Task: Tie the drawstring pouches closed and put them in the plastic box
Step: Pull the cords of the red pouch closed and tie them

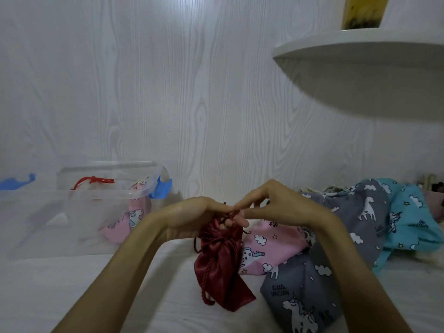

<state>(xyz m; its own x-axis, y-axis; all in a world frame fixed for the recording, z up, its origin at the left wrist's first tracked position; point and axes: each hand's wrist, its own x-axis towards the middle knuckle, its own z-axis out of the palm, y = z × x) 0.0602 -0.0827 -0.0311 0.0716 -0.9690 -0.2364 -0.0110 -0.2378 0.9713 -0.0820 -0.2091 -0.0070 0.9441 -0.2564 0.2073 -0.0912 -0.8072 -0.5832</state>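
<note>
Head view: dark red satin drawstring pouch (pixel 219 263) hangs upright over the white bed sheet (pixel 72 289), neck gathered, twisted red cord (pixel 209 298) trailing down its side. Left hand (pixel 192 216) grips the gathered neck, fingers curled round it; right hand (pixel 271 203) pinches the cord at the top between thumb and fingertips. Clear plastic box with blue latches (pixel 31 212) sits at left, holding a pink unicorn-print pouch (pixel 125 222) and a red-corded one. More pink (pixel 269 246), grey (pixel 300 299) and turquoise (pixel 413 217) unicorn pouches lie right. White wood-grain wall (pixel 192 92) behind; white curved shelf (pixel 360 68) upper right.
</note>
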